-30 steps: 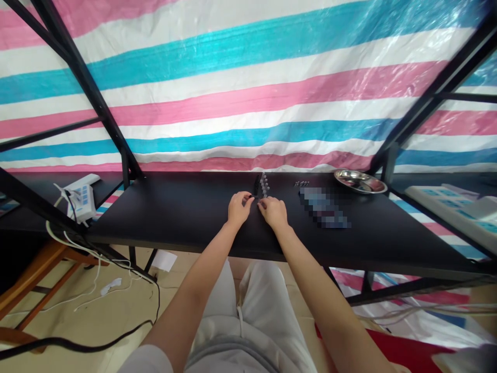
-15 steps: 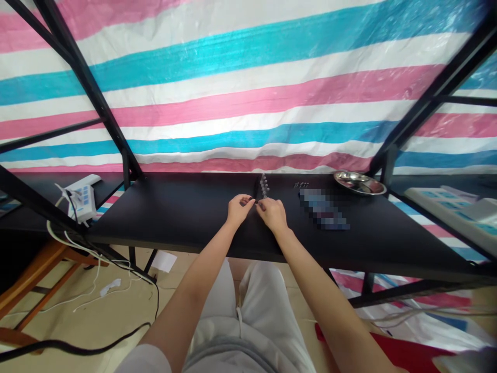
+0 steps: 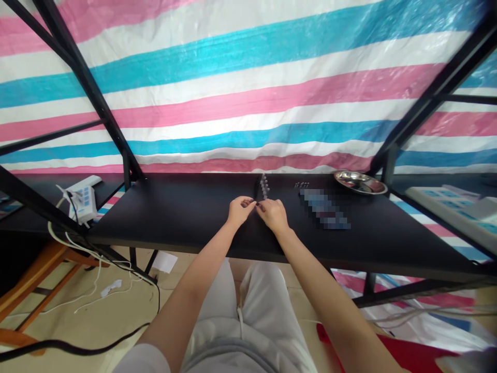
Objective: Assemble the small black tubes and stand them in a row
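Both hands meet over the middle of a black table (image 3: 186,212). My left hand (image 3: 239,210) has its fingers curled in a pinch, and my right hand (image 3: 274,213) is pinched too, the fingertips of both nearly touching around something too small to make out. Just beyond the fingers stands a row of small silvery pieces (image 3: 264,186) beside a thin dark bar (image 3: 256,187).
A shiny metal dish (image 3: 360,182) sits at the table's back right, with several tiny dark parts (image 3: 301,184) to its left. A white power strip (image 3: 83,199) with cables lies at the left. Black frame posts rise on both sides, with a striped tarp behind.
The two hands have drawn slightly closer together, fingertips meeting in a pinch. Nothing else on the table has moved.
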Tool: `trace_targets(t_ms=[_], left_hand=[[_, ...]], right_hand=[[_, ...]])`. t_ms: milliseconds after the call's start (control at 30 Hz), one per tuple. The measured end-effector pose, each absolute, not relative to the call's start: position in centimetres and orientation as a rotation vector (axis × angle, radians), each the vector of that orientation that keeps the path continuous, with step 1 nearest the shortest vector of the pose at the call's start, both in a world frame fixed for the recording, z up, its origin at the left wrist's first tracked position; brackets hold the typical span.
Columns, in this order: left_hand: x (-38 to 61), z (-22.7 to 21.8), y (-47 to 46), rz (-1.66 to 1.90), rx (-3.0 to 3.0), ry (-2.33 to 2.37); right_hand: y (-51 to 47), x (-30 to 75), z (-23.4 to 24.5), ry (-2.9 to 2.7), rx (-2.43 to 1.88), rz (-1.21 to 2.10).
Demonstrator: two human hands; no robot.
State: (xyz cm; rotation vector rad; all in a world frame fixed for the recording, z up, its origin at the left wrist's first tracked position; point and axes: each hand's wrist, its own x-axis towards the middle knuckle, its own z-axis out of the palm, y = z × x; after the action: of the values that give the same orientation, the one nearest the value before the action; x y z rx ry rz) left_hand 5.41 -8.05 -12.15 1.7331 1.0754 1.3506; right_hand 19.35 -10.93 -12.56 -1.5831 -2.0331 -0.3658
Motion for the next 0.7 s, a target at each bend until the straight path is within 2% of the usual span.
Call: trace_targets(t_ms=[400, 533, 700], left_hand=[[4.3, -11.9, -6.7, 1.296, 1.742, 1.159], [0.0, -10.4, -3.8, 1.232, 1.783, 1.592], [-6.0, -8.6, -1.2, 0.958, 1.83, 2.068]], right_hand=[[-10.9, 18.2, -12.2, -1.901, -1.566, -0.176], [-10.8, 18.2, -12.4, -1.863, -1.571, -0.12], [-10.5, 18.4, -12.6, -1.792, -1.53, -0.089]])
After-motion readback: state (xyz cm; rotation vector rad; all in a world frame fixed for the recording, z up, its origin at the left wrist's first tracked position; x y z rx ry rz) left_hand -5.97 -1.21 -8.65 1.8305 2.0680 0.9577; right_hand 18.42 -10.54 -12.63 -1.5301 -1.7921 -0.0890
